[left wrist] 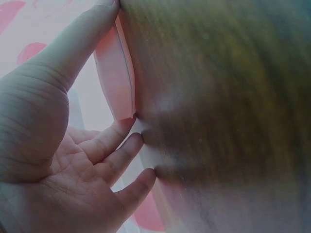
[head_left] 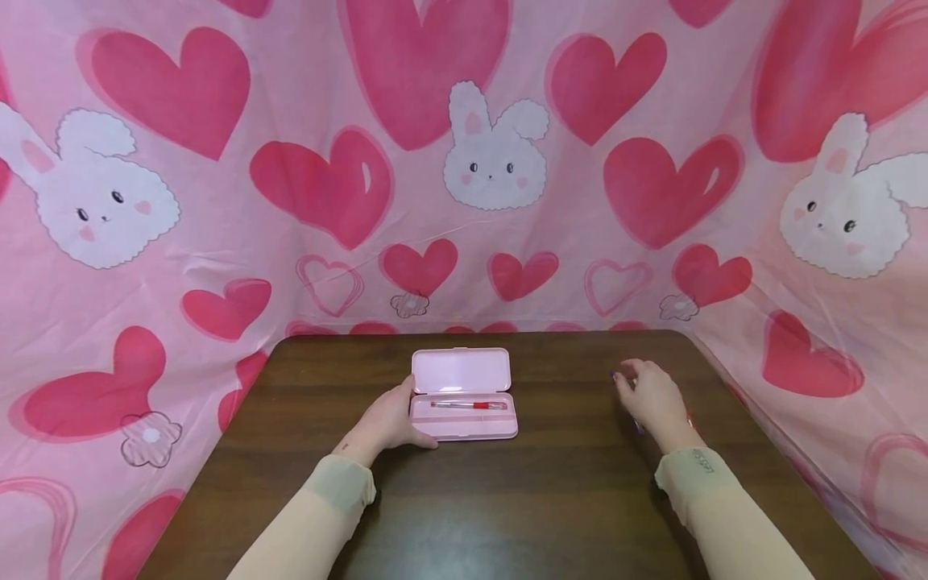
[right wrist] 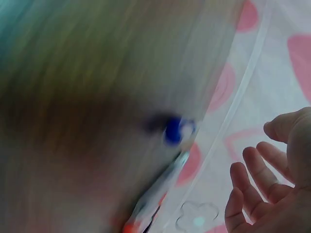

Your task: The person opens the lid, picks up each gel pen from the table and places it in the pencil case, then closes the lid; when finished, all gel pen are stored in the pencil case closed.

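A pink pencil case [head_left: 461, 372] lies on the table with its lid open. Inside it is a clear pen [head_left: 470, 405] with a red grip. My left hand [head_left: 387, 420] holds the case by its left end, thumb at the front corner and fingers toward the hinge side; the left wrist view shows the case edge [left wrist: 114, 77] between them. Over on the right, my right hand [head_left: 652, 400] hovers with loosely bent fingers and nothing in it. Close by, in the right wrist view, are a blurred blue pen end [right wrist: 173, 131] and a clear pen [right wrist: 160, 187] with red on it.
The dark wooden table [head_left: 507, 499] has rounded far corners. A pink cloth [head_left: 573, 217] printed with hearts and rabbits hangs around its back and sides. The right hand partly covers the pens in the head view.
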### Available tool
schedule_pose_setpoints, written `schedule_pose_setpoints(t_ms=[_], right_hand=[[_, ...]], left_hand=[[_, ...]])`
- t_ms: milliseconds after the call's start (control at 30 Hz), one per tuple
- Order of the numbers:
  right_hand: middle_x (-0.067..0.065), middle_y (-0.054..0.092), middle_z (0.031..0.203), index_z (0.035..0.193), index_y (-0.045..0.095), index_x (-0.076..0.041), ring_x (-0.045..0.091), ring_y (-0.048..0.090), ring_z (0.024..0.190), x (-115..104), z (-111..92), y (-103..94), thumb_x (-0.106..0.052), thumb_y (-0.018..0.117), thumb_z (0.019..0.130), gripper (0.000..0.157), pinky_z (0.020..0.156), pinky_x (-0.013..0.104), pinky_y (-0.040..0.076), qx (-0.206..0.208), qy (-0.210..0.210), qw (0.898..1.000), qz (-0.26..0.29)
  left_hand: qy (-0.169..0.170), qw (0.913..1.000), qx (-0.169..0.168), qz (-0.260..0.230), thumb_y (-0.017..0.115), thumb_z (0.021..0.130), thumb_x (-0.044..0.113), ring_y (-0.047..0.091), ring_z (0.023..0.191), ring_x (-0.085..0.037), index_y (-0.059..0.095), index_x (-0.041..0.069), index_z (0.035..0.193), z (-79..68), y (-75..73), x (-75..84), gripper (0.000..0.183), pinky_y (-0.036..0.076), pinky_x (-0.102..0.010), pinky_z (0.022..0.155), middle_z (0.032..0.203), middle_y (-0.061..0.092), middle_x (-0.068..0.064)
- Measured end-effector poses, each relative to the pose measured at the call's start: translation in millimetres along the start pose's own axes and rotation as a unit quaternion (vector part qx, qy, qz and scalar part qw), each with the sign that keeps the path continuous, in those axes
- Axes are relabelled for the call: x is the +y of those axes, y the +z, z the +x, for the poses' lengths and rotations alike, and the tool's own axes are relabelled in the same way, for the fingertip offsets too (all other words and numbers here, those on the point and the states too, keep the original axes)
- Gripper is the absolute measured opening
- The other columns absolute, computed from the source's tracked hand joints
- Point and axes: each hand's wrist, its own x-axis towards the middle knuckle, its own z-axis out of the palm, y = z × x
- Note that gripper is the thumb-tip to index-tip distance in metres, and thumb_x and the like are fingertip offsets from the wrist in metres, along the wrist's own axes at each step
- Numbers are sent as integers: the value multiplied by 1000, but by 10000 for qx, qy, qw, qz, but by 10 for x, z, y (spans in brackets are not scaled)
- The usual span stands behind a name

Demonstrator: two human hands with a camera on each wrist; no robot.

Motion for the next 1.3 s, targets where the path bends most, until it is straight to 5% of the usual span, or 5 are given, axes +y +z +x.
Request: schedule_pose_setpoints(t_ms=[333,600,900,1300], right_hand=[[38,64,132,139,62,5,62,63,118,361,-169,-228,-32,56,108,49,92,76,53,-124,1094,9933,-338],[43,58,134,143,56,10,65,61,115,523,-209,-335,-35,52,107,58,91,76,54,-757,1824,9790,-503],[35,65,108,113,64,13,44,61,88,630,-200,-387,-37,47,106,53,69,58,59,-1655,2201,9600,-506],[29,66,97,101,71,6,42,61,84,691,-226,-394,-32,55,103,41,68,52,55,-1771,2407,9539,-285]], left_hand=[[-18,10000,31,77,107,65,44,58,146,-36,35,13,169,0,12,4,130,46,-62,127,163,57,-12],[9,10000,33,75,107,65,44,59,145,-36,37,14,168,3,6,13,128,46,-62,126,161,59,-12],[-33,10000,16,92,107,65,43,56,149,-38,33,13,170,-6,7,37,132,45,-63,127,165,56,-14],[-23,9999,44,136,108,65,43,57,148,-38,36,12,169,-6,3,23,130,45,-62,127,163,57,-15]])
